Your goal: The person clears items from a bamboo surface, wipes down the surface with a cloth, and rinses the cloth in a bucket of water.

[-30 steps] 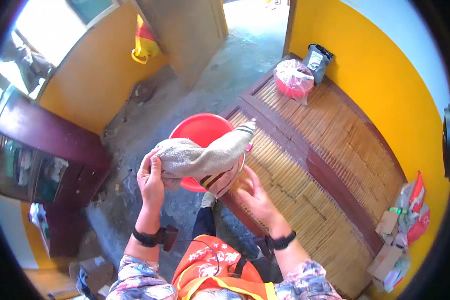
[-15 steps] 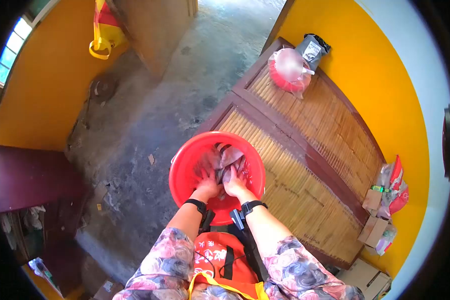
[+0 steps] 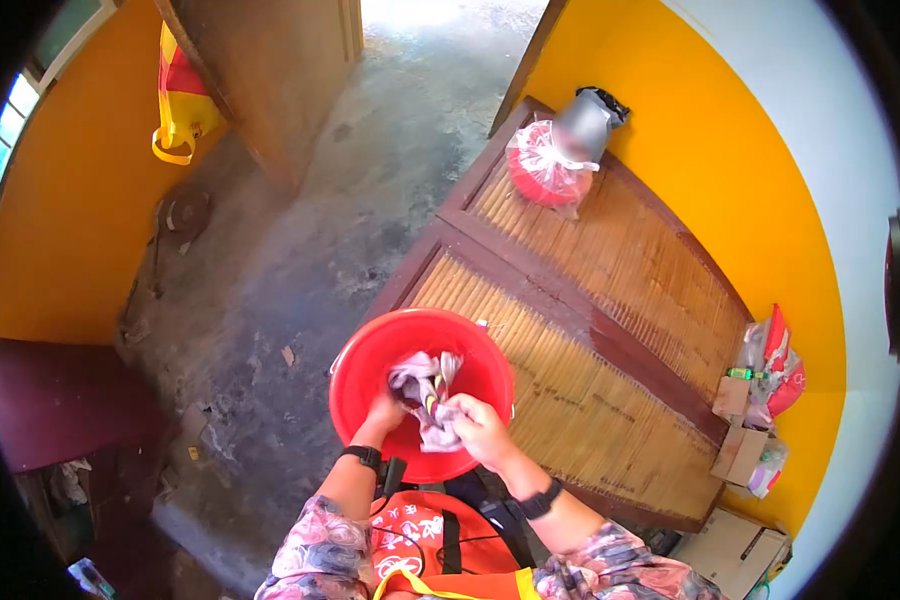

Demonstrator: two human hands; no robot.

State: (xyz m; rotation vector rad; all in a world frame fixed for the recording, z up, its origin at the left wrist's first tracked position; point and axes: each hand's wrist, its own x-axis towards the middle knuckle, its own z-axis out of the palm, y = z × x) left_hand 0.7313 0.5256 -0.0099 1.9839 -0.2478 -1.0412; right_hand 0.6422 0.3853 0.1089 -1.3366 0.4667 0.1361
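A crumpled pinkish-grey cloth (image 3: 436,428) with dark and yellowish bands is bunched up inside the red bucket (image 3: 355,350). My right hand (image 3: 480,432) is closed on its right edge, thumb and fingers pinched together over the bucket's near right side. On the other side, my left hand (image 3: 384,412) grips the cloth's left part, its fingertips mostly hidden by the folds and shadow. Whether the bucket holds water I cannot tell. A red apron (image 3: 415,530) with white lettering and yellow trim covers my front, just below the bucket.
Right of the bucket lies a bamboo-slat platform (image 3: 530,400) with a dark wooden frame. On it are a red item in clear plastic (image 3: 545,185), a grey bag (image 3: 585,125), and boxes (image 3: 740,455) by the yellow wall. A purple table (image 3: 50,400) stands left; an open door (image 3: 270,90) is ahead.
Both hands have risen from deep in the bucket, bringing the cloth up with them. My hands have moved apart, the right one to the bucket's near right. The view has shifted slightly.
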